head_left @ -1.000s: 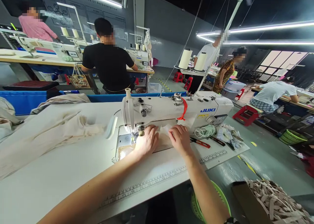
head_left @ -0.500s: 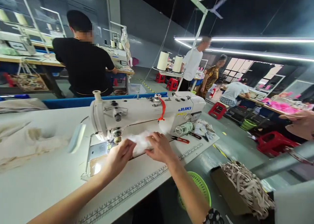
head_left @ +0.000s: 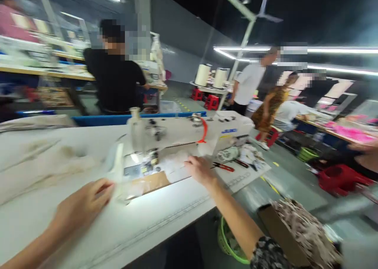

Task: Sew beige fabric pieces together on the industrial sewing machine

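Note:
A white sewing machine (head_left: 189, 133) stands on the white table (head_left: 88, 229). My right hand (head_left: 198, 170) rests on a pale piece of fabric (head_left: 174, 164) lying under the machine's arm, fingers bent onto it. My left hand (head_left: 81, 206) is away from the machine, over the table at the lower left, fingers curled; motion blur hides whether it holds anything. A thin translucent piece lies near its fingertips.
Red-handled scissors (head_left: 223, 167), a coil of cord and scraps lie right of the machine. Cream fabric (head_left: 38, 166) is piled at the left. A green basket (head_left: 228, 241) and a box of strips (head_left: 301, 231) sit below right. Several people work beyond.
My left hand has pulled back from the needle area to the lower left of the table. The right hand stays on the fabric. The view has swung and blurred.

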Motion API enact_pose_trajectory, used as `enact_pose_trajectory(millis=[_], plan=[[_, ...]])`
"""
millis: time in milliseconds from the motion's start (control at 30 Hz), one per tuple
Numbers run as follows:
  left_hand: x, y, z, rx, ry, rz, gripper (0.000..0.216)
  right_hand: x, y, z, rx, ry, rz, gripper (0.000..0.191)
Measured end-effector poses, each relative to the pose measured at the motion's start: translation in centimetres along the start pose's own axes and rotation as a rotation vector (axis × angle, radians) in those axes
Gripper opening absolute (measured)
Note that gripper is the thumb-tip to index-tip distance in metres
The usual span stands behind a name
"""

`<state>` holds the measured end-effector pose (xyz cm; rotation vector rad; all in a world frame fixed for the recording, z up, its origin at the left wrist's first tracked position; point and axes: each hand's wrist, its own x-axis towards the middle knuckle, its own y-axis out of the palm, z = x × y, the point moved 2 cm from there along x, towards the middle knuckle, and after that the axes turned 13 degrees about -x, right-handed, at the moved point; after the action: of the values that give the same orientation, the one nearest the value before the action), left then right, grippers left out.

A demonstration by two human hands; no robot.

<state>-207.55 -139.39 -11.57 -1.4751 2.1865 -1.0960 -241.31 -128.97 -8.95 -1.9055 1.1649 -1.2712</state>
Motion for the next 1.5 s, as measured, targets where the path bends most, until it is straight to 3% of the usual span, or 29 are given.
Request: enact_pose_trajectory(millis=[100, 167, 300, 467, 633, 800, 933, 1033, 1100, 1233, 1333, 1500], plan=[[-1.3, -0.9, -1.6, 0.058, -0.008, -0.058, 0.024, -0.8, 0.2, -0.1, 0.095, -0.035, -0.119, 0.026], [-1.5, -1.2, -1.3, 0.073, 0.046, -0.083, 0.017, -1.1, 1.1, -0.7, 0.111, -0.048, -0.299, 0.027], [-1.8, -3.5, 1.7, 0.017, 0.18, -0.118, 0.017, -1.2, 2.5, -1.4, 0.106, -0.101, -0.485, 0.028], [1.1, -9.1, 5.3, 0.12, 0.292, -0.292, 0.021, -0.9, 1.0, -0.2, 0.057, -0.155, -0.55, 0.025], [4.9, -10.8, 6.0, 0.29, 0.322, -0.131, 0.017, -0.8, 0.6, 0.4, 0.079, -0.194, -0.531, 0.025], [5.2, -11.2, 6.0, 0.417, 0.313, -0.015, 0.019, -1.0, 0.8, -0.1, 0.098, -0.196, -0.519, 0.025], [4.3, -12.0, 6.1, 0.397, 0.384, -0.035, 0.023, -1.2, -0.3, 1.6, 0.213, -0.142, -0.488, 0.027], [3.3, -12.0, 5.5, 0.307, 0.474, -0.095, 0.027, -1.5, -2.1, 5.3, 0.412, -0.087, -0.321, 0.025], [2.7, -11.4, 4.6, 0.205, 0.532, -0.102, 0.028, -1.5, -3.4, 8.5, 0.479, -0.131, -0.138, 0.027], [1.4, -9.1, 3.1, -0.032, 0.52, 0.021, 0.024, -0.7, -5.0, 13.1, 0.424, -0.225, -0.011, 0.035], [1.2, -7.4, 2.6, -0.095, 0.405, 0.139, 0.027, 0.4, -4.9, 14.1, 0.322, -0.24, -0.007, 0.036], [2.2, -5.6, 1.2, -0.134, 0.25, 0.335, 0.032, 2.3, -3.7, 13.2, 0.2, -0.282, -0.044, 0.034]])
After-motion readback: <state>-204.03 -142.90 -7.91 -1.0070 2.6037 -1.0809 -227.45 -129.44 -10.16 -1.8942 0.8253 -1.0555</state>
